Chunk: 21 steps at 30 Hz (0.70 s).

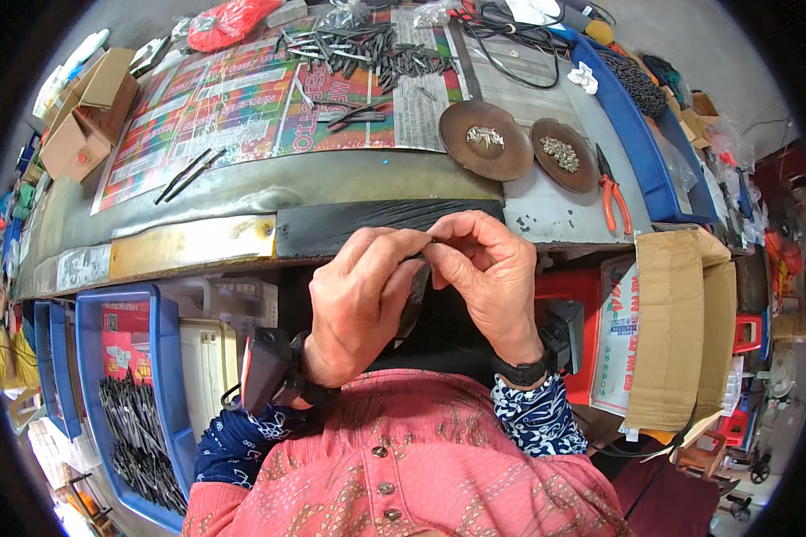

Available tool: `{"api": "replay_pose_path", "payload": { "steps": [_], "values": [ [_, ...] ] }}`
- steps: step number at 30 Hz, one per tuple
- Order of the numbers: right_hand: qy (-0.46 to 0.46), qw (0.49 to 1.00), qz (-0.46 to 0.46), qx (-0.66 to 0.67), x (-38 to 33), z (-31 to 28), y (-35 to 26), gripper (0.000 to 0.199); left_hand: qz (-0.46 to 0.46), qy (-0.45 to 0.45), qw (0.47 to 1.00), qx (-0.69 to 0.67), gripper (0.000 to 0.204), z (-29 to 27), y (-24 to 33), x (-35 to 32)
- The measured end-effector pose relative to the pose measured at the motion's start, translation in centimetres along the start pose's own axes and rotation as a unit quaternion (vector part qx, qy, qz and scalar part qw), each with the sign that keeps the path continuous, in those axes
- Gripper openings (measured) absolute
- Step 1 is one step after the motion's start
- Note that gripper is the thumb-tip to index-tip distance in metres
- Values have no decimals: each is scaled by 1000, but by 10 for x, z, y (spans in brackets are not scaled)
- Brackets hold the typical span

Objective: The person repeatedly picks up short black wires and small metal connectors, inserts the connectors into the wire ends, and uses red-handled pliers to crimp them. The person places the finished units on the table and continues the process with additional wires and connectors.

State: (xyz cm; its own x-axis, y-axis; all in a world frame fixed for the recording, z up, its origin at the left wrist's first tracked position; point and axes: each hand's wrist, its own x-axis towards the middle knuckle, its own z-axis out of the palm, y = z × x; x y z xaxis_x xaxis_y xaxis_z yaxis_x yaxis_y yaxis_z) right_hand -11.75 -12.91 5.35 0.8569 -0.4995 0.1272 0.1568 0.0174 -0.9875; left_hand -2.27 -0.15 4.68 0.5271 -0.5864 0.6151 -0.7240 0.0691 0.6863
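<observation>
My left hand [356, 300] and my right hand [494, 285] meet in front of the workbench's near edge. Fingertips of both pinch a small dark piece [433, 240], mostly hidden between them; it looks like the end of a thin black strip, though its kind is unclear. Beyond my right hand, a brown shallow dish [458, 159] holds small silvery metal pieces. A second brown dish [587, 177] beside it carries a heap of small metal parts. Red-handled pliers [613, 201] lie to the right of the dishes.
Slim black strips [367, 49] are piled on printed sheets at the back; two strips [188, 176] lie left. Blue trays flank me: one on the lower left [86, 358] with black strips, another on the right [658, 197]. Cardboard boxes [667, 331] stand right and far left.
</observation>
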Motion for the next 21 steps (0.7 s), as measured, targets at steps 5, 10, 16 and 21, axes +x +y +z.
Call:
{"api": "replay_pose_path", "payload": {
  "steps": [5,10,16,21],
  "values": [
    [19,989,-23,-145,9,-17,-7,9,-14,-21,1000,8,25,3,-2,4],
    [110,906,-156,-378,31,-59,-15,9,-7,-25,999,22,26,-3,-13,11],
    [205,791,-177,-548,49,-120,-8,20,-30,-43,999,0,29,-5,-17,13],
    [202,703,-176,-658,53,-146,3,32,-81,-36,996,-9,27,-4,-14,11]
  ]
}}
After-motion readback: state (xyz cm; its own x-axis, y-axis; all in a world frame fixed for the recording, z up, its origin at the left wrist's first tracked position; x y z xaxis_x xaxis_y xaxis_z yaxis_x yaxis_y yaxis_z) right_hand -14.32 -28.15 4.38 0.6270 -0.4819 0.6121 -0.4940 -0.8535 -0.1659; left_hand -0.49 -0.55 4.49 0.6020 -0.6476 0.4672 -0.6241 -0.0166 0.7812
